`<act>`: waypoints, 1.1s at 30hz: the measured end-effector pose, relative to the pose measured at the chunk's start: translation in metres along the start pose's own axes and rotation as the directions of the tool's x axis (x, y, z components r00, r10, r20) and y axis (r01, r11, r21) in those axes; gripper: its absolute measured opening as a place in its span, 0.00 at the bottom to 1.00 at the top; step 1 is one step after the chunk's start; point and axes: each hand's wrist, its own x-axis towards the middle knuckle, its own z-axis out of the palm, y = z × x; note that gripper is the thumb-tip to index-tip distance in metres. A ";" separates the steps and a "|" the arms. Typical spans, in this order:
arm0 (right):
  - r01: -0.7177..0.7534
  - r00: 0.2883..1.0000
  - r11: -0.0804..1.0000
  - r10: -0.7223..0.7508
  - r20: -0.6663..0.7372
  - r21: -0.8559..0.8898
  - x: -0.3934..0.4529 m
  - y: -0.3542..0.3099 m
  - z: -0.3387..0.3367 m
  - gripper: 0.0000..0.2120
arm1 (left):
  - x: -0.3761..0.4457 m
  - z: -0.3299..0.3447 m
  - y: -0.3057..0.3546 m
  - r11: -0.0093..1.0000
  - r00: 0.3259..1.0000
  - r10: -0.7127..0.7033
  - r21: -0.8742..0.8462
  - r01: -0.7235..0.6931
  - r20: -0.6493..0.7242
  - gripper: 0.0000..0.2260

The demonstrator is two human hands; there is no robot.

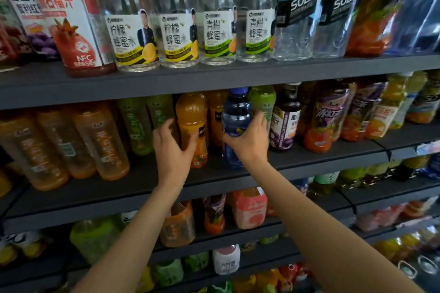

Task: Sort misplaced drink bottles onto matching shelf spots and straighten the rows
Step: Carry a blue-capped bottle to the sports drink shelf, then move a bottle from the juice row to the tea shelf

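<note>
We are in a shop, at the drinks aisle. What tells us so is the dark metal shelving point(214, 76), tier above tier, each level packed with rows of bottled drinks set side by side with labels facing out. On the top tier we see several identical clear honey-water bottles point(177, 38) next to soda water bottles point(296, 24) and a red juice bottle point(78, 24). On the tier below, orange tea bottles point(100, 140) repeat in a row. A small price tag point(427, 147) clips to a shelf edge at the right.
</note>
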 end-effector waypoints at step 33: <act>0.134 0.986 0.978 -0.115 0.123 -0.158 0.187 0.379 -0.571 0.45 | -0.126 0.558 0.385 0.970 0.954 0.142 -0.230 -0.081 0.265 0.19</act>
